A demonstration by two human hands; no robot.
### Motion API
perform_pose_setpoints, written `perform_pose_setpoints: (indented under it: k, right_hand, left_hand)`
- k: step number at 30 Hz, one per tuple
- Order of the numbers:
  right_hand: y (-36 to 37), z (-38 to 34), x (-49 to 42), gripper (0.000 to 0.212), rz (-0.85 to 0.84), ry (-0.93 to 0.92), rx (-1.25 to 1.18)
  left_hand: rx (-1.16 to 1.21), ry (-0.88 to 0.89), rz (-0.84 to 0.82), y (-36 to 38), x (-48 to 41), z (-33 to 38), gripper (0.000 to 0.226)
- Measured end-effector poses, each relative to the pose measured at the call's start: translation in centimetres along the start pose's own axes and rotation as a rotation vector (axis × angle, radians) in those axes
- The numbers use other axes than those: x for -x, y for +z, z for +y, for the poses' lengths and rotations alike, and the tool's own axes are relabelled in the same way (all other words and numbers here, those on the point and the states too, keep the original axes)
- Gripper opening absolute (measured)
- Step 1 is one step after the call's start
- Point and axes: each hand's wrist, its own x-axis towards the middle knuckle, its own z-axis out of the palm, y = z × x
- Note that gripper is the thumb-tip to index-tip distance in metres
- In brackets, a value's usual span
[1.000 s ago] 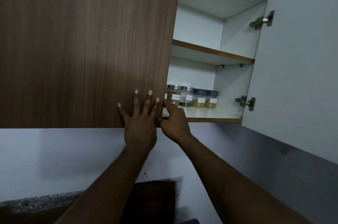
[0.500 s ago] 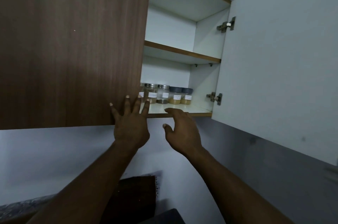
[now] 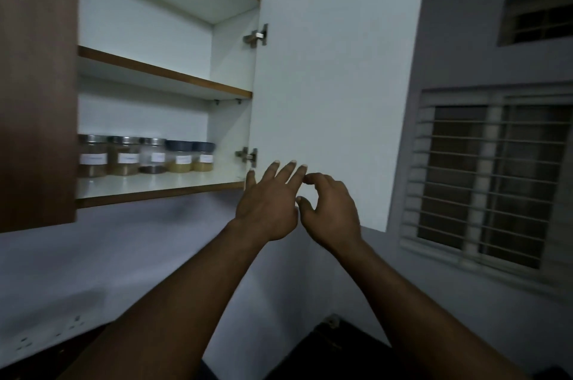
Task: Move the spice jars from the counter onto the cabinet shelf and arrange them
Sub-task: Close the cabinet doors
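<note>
On the lower shelf point(image 3: 155, 186), at 9 o'clock from both hands, five spice jars point(image 3: 145, 156) stand upright in a close row. Likely step: shutting the white door point(image 3: 335, 85). Best swung from its free edge, fingers kept off the hinge point(image 3: 248, 156). Left hand point(image 3: 266, 203) grip wide, fingers straight; right hand point(image 3: 331, 215) grip loosely curled, holding nothing. Jars: clear, white labels, three metal lids, two dark.

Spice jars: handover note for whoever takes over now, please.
Left hand: fingers straight, empty, in front of the open white door.
Right hand: loosely curled, empty, beside it.
Five spice jars stand in a row on the lower shelf, labels forward.
Done: those five shelved.
To do: the counter is out of view, so check for more jars; then probably close the door.
</note>
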Motion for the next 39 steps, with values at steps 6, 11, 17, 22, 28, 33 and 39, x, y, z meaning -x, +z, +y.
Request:
perform_pose_setpoints:
  k: [6,11,17,22,28,33,39]
  right_hand:
    - [-5.0,5.7,0.2,0.035,0.148,0.069,0.133]
    - [-6.7,10.7,0.3,0.053,0.363,0.227,0.194]
    - [-4.8,14.7,0.9,0.079,-0.006,0.402,-0.193]
    - [-3.9,16.2,1.8,0.068,-0.034,0.462,-0.268]
    - [-3.4,14.7,3.2,0.028,0.119,0.414,-0.170]
    - [-3.0,12.0,4.9,0.026,0.234,0.210,-0.075]
    - [-2.1,7.1,6.3,0.029,0.199,-0.110,-0.194]
  left_hand:
    - [0.093,0.099,-0.026,2.0,-3.5,7.1,0.082]
    - [0.081,0.150,-0.057,3.2,-5.5,11.1,0.085]
    - [0.147,0.146,-0.071,4.4,-6.6,12.9,0.088]
    - [0.227,0.130,-0.054,5.0,-7.1,12.6,0.068]
    - [0.458,-0.097,-0.066,5.1,-6.3,12.3,0.085]
    - [0.530,-0.185,0.077,3.9,-4.3,11.5,0.112]
    - [0.637,-0.213,0.345,1.7,-1.7,8.1,0.103]
